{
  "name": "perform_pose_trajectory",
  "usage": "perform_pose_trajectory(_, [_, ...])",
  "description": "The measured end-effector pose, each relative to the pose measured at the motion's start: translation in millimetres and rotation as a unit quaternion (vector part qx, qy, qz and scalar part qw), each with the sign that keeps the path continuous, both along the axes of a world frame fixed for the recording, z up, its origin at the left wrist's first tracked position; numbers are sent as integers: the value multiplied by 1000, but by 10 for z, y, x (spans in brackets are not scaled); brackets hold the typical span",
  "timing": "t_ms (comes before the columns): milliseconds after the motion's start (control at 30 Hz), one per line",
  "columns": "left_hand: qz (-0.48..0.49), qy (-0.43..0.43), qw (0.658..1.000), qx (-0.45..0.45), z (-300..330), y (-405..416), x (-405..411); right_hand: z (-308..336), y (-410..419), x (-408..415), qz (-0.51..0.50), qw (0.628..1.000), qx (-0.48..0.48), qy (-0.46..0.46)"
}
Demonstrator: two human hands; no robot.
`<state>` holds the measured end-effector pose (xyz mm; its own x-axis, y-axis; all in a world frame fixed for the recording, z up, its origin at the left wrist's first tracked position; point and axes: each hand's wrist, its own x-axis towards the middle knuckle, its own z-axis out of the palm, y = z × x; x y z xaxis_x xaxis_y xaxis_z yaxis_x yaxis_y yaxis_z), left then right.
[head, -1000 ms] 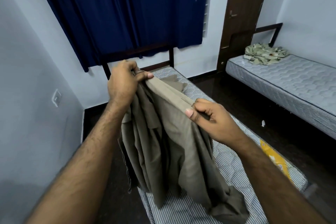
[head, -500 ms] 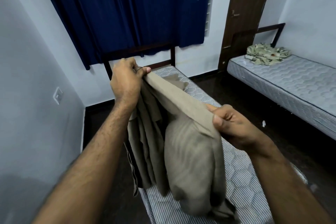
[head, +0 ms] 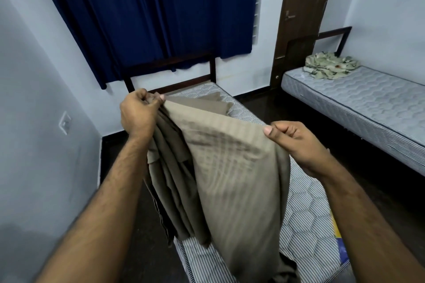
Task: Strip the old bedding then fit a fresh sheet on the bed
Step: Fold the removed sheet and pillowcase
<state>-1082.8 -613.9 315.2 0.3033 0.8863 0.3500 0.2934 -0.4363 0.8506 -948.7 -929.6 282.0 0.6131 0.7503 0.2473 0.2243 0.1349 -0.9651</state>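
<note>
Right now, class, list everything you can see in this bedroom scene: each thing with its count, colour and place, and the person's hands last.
sheet: one, beige, held up over the near bed
striped mattress: one, white and dark, near bed
quilted mattress: one, grey, right bed
crumpled bedding: one, green patterned, on quilted mattress
curtain: one, navy, back wall
door: one, brown, behind right bed
wall switch: one, white, left wall
left hand: grips sheet's edge
right hand: pinches sheet's edge

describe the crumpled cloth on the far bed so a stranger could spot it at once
Find the brown door on the far wall; the bed to its right has a bare quilted grey mattress. At its head end lies the crumpled cloth, pale green and patterned, unlike the plain tan sheet held in both hands.
</note>
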Motion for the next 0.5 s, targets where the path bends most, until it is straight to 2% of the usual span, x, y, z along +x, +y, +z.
perform_pose_trajectory(67, [-73,-91,992,-50,-11,27,-24,-78,5,87,-47,999,-16,11])
perform_pose_trajectory(167, [-200,-234,934,-182,61,-35,-105,-244,-25,257,-113,990,-79,-31])
perform_pose_trajectory(267, [-302,-278,881,-235,96,-127,-204,-394,-32,369,-173,975,-118,-74])
perform_pose_trajectory(400, [-361,-325,839,-246,73,-241,-321,-495,9,406,-193,968,-125,-100])
perform_pose_trajectory(500, [-434,-377,771,-274,80,-364,-453,-457,58,368,-182,958,-158,-154])
